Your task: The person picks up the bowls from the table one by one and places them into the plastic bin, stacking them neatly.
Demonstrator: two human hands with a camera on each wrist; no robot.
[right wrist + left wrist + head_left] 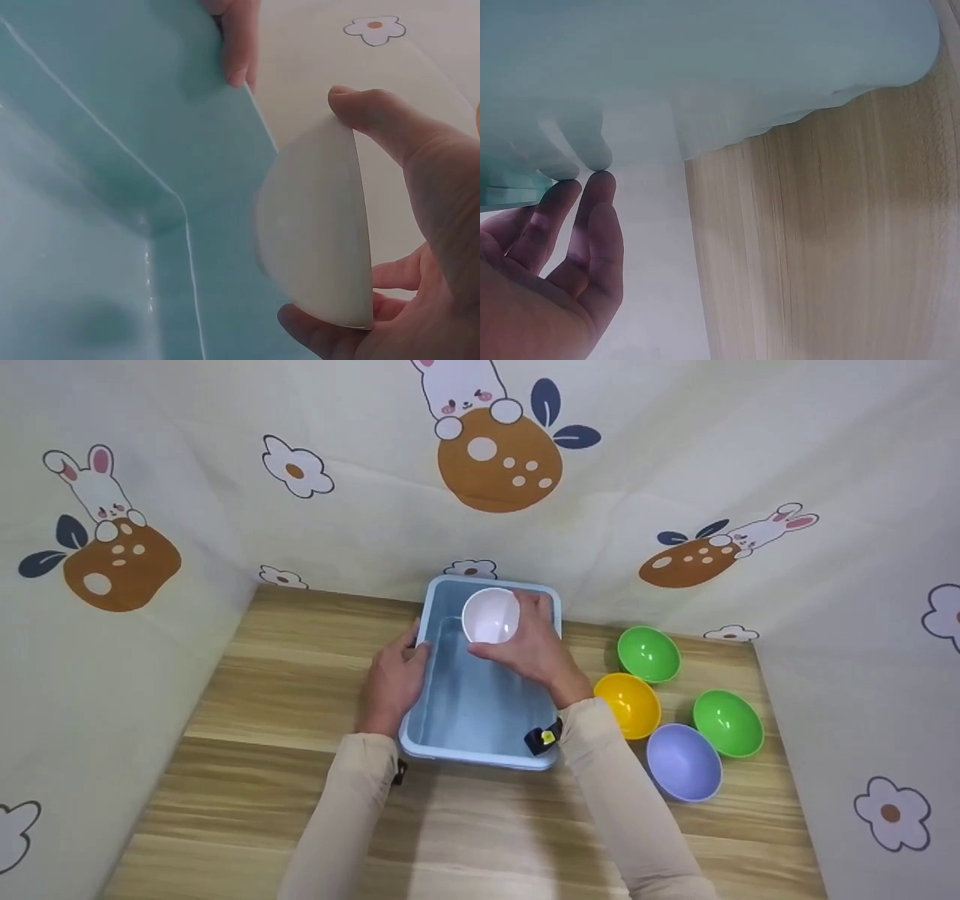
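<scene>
A white bowl is held above the far end of a light blue plastic bin. My right hand grips the bowl across its rim, thumb on one side and fingers on the other. In the right wrist view the bowl appears side-on, over the bin's inner wall. My left hand holds the bin's left side, its thumb over the rim. Fingertips of the left hand touch the bin's outer wall in the left wrist view. The bin's floor is bare where it shows.
Right of the bin, several bowls sit on the wood-grain table: a green bowl, a yellow bowl, another green bowl and a purple bowl. A rabbit-print cloth encloses the table's back and sides.
</scene>
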